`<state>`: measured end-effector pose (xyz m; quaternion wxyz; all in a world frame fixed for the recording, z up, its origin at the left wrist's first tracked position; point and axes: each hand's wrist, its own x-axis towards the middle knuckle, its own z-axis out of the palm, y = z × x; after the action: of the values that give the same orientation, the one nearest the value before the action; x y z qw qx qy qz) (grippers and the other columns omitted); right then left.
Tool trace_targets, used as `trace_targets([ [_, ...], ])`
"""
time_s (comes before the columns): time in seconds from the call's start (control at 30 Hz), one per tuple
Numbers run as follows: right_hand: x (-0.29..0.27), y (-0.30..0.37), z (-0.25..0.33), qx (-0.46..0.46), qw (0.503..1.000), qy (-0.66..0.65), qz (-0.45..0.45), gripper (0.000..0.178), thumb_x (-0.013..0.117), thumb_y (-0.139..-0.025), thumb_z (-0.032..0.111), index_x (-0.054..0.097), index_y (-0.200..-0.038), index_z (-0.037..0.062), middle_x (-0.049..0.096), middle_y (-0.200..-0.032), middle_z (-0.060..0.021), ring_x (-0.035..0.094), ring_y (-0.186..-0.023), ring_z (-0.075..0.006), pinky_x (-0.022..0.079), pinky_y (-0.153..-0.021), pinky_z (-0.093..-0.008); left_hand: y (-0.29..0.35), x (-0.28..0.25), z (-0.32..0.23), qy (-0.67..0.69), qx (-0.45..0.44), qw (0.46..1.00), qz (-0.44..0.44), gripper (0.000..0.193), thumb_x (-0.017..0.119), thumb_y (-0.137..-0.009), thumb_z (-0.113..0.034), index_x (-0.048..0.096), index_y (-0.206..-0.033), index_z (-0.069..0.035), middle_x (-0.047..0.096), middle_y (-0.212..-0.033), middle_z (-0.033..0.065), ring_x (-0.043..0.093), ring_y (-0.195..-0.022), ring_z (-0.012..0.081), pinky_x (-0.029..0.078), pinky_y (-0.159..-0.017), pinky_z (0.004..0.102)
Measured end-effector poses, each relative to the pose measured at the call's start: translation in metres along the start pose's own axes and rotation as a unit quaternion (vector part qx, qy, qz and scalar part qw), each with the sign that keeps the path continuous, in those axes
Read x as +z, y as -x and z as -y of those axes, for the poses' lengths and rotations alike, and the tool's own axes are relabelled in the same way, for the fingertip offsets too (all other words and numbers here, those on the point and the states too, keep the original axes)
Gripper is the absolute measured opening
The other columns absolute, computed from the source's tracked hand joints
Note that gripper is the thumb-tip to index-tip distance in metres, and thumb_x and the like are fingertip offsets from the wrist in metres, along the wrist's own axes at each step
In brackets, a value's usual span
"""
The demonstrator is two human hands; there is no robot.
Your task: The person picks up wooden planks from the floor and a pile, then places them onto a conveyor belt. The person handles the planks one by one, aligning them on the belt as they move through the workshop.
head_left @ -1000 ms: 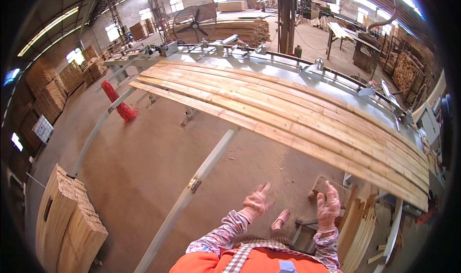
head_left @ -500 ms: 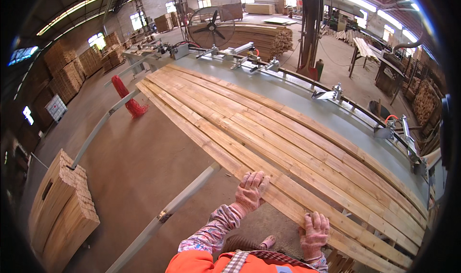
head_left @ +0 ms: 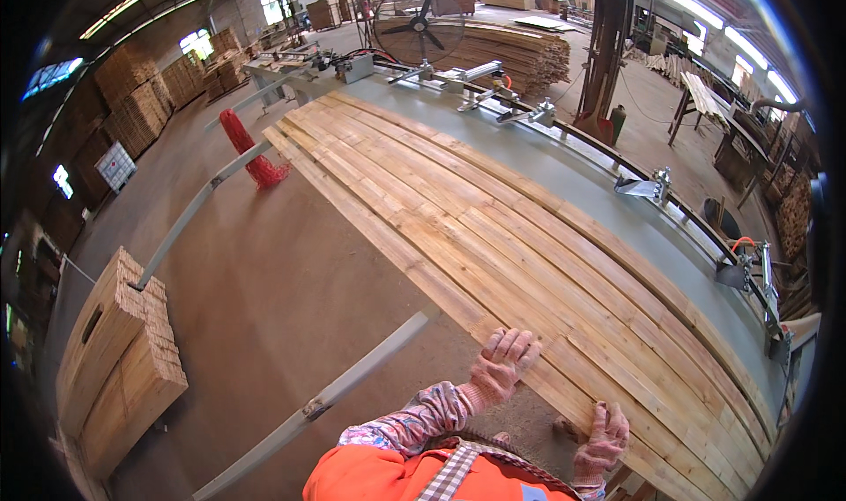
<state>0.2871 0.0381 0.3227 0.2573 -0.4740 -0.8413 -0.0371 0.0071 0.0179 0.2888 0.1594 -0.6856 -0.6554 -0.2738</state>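
Observation:
Several long, pale wooden boards (head_left: pixel 458 215) lie side by side across a grey metal table and its supporting bars. Along the near side runs the outermost board (head_left: pixel 388 245). My left hand (head_left: pixel 502 369), in a pinkish work glove, grips this board's near edge with its fingers over the top. Farther right, my right hand (head_left: pixel 604 437), gloved alike, has its fingers curled over the same edge. Both thumbs are mostly hidden. Only narrow dark seams show between the boards near my hands.
Clamps (head_left: pixel 538 113) line the table's far rail (head_left: pixel 608 153). A grey support bar (head_left: pixel 352 378) juts out on the left, near a stack of boards (head_left: pixel 123 360). Red strands (head_left: pixel 251 153) hang from another bar. A large fan (head_left: pixel 419 27) stands behind.
Both hands have pushed the near boards away from me, and the wide gaps between boards have narrowed. My view has shifted slightly left.

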Motion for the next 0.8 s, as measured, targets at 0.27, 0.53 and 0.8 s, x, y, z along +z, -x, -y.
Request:
trace_targets([
  [0.27, 0.006, 0.003, 0.001, 0.016, 0.999, 0.035, 0.016, 0.046, 0.046, -0.078, 0.003, 0.065, -0.120, 0.0075, 0.053, -0.133, -0.0170, 0.047, -0.123, -0.0353, 0.033, -0.108, -0.0442, -0.002, -0.025, 0.018, 0.067, -0.007, 0.998, 0.012, 0.060, 0.062, -0.075, -0.025, 0.052, -0.133, -0.011, 0.046, -0.136, 0.0153, 0.045, -0.127, 0.0324, 0.032, -0.111, 0.0473],
  [0.53, 0.006, 0.004, -0.011, -0.039, 0.999, -0.015, -0.028, 0.052, 0.050, -0.067, -0.005, 0.067, -0.115, 0.0058, 0.061, -0.108, -0.0166, 0.056, -0.104, -0.0331, 0.043, -0.093, -0.0432, 0.004, -0.003, 0.042, 0.023, 0.025, 0.999, 0.033, 0.058, 0.061, -0.077, -0.023, 0.050, -0.134, -0.014, 0.041, -0.140, 0.0138, 0.040, -0.132, 0.0312, 0.029, -0.113, 0.0468],
  [0.8, -0.036, -0.038, -0.025, -0.074, 0.975, -0.134, 0.163, 0.039, 0.063, -0.067, 0.000, 0.071, -0.104, 0.0084, 0.064, -0.090, -0.0118, 0.060, -0.084, -0.0311, 0.049, -0.074, -0.0397, -0.031, -0.036, 0.041, 0.009, 0.045, 0.990, 0.131, 0.056, 0.071, -0.072, -0.030, 0.056, -0.125, -0.018, 0.057, -0.112, 0.0015, 0.057, -0.104, 0.0201, 0.046, -0.090, 0.0390],
])
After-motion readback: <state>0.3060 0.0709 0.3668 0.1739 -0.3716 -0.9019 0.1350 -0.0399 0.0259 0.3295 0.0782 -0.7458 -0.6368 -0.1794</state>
